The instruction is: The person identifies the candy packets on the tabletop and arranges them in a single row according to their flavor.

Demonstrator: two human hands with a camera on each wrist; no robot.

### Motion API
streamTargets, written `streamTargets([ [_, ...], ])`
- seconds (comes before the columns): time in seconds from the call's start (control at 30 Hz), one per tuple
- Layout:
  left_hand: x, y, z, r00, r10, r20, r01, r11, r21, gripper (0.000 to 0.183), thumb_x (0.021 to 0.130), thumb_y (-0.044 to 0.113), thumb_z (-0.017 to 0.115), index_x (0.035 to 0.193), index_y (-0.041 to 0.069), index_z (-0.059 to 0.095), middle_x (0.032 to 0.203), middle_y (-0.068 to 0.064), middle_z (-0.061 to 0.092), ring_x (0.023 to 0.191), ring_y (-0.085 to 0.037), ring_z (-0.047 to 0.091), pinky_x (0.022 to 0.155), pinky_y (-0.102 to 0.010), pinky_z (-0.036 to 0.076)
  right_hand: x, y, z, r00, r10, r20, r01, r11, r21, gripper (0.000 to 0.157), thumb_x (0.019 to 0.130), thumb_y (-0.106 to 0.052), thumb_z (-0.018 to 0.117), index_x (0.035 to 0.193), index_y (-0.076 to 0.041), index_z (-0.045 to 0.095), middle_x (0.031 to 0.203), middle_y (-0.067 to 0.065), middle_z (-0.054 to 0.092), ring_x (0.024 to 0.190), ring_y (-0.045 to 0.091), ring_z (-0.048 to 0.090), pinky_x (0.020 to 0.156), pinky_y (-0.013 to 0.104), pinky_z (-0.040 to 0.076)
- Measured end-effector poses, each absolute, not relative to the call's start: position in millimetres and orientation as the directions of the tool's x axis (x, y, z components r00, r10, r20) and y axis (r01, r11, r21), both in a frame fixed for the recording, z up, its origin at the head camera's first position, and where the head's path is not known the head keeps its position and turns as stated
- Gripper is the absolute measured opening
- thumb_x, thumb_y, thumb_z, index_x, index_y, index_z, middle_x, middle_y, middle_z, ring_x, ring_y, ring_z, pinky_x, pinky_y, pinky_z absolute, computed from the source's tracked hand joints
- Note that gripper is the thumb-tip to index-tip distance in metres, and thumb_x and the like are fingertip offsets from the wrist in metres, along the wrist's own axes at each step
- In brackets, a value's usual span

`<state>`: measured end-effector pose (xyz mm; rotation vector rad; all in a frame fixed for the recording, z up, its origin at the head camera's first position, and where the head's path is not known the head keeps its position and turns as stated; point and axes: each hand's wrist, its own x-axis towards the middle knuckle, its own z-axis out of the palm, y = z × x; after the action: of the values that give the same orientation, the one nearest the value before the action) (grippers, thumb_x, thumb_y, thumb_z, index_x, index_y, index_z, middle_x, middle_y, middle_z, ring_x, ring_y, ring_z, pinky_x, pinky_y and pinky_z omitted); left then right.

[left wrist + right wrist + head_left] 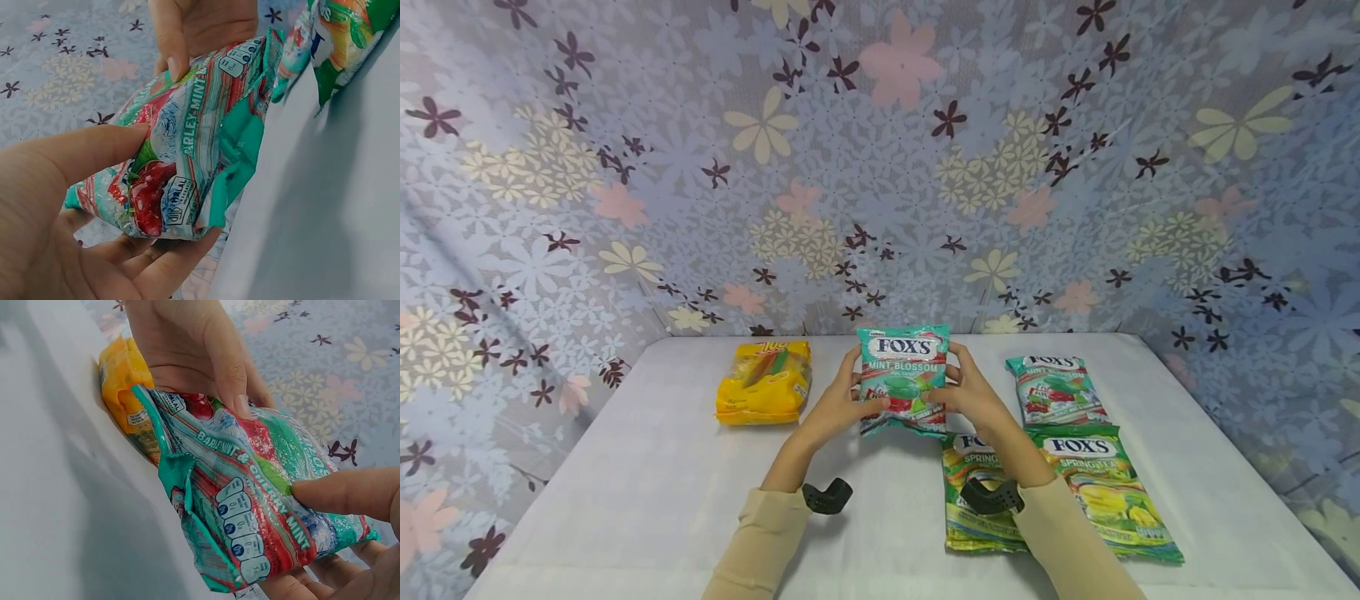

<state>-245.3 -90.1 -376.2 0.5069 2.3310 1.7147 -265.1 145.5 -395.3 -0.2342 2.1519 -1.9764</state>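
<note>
Both hands hold one teal bag of Fox's Mint Blossom candy [904, 367] upright above the white table, its front facing me. My left hand [838, 404] grips the left side, thumb on the front and fingers behind. On the right side my right hand [973, 392] grips it the same way. In the left wrist view the candy bag [169, 144] shows cherry pictures and a crimped teal bottom seam. The right wrist view shows the bag's [250, 487] lower front, with the left thumb pressing near its far edge.
A yellow candy bag [765, 383] lies at the left. To the right is another teal Mint Blossom bag [1056, 392]. Two green-yellow Spring Tea bags [1105, 500] [962, 508] lie nearer, one partly under the right forearm. A flowered cloth [895, 167] hangs behind the white table [647, 500].
</note>
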Motion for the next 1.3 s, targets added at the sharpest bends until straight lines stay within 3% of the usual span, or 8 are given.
streamTargets([
  [0.27,-263,-91,-399,-0.936,0.351,0.017,0.111,0.249,0.962,0.086,0.091,0.021,0.069,0.155,0.018,0.011,0.146,-0.029,0.033,0.126,-0.049,0.042,0.099,-0.058,0.039,-264,145,-393,-0.964,-0.255,-0.077,0.056,0.088,-0.995,0.085,0.087,-0.007,0.069,0.152,-0.02,0.015,0.145,0.019,0.039,0.11,0.031,0.055,0.084,0.041,0.047],
  [0.47,-265,-96,-401,-0.946,0.323,0.014,0.106,0.266,0.958,0.086,0.089,0.027,0.072,0.154,0.021,0.017,0.147,-0.026,0.034,0.128,-0.046,0.04,0.1,-0.058,0.038,-266,142,-396,-0.962,-0.25,-0.111,0.092,0.085,-0.992,0.09,0.086,-0.011,0.071,0.153,-0.021,0.012,0.154,0.02,0.023,0.123,0.035,0.047,0.092,0.046,0.043],
  [0.67,-268,-101,-401,-0.963,0.27,-0.014,0.074,0.317,0.946,0.085,0.088,0.026,0.073,0.154,0.018,0.021,0.138,-0.025,0.045,0.115,-0.037,0.053,0.096,-0.052,0.045,-273,132,-401,-0.958,-0.257,-0.126,0.123,0.027,-0.992,0.086,0.085,-0.006,0.071,0.151,-0.018,0.017,0.146,0.021,0.037,0.108,0.031,0.057,0.087,0.044,0.048],
  [0.87,-271,-108,-401,-0.982,0.187,-0.011,0.055,0.342,0.938,0.079,0.089,0.02,0.072,0.152,0.009,0.025,0.122,-0.025,0.058,0.1,-0.032,0.061,0.09,-0.046,0.049,-282,114,-402,-0.949,-0.254,-0.188,0.209,-0.056,-0.976,0.082,0.083,0.0,0.07,0.148,-0.016,0.023,0.137,0.02,0.046,0.109,0.031,0.057,0.085,0.041,0.051],
  [1.13,-271,-121,-403,-0.996,0.081,-0.025,0.012,0.425,0.905,0.075,0.088,0.02,0.073,0.149,0.005,0.031,0.13,-0.027,0.053,0.113,-0.037,0.055,0.095,-0.051,0.046,-296,89,-409,-0.948,-0.227,-0.222,0.228,0.0,-0.974,0.08,0.08,0.002,0.07,0.145,-0.013,0.026,0.122,0.018,0.056,0.099,0.029,0.059,0.079,0.04,0.052],
  [1.3,-274,-124,-410,-1.0,0.016,0.006,0.013,0.496,0.868,0.068,0.088,0.019,0.073,0.145,0.003,0.039,0.117,-0.024,0.06,0.098,-0.033,0.059,0.084,-0.046,0.051,-302,78,-418,-0.943,-0.204,-0.264,0.265,0.023,-0.964,0.082,0.081,0.001,0.07,0.148,-0.012,0.025,0.116,0.018,0.058,0.087,0.024,0.061,0.074,0.037,0.054],
])
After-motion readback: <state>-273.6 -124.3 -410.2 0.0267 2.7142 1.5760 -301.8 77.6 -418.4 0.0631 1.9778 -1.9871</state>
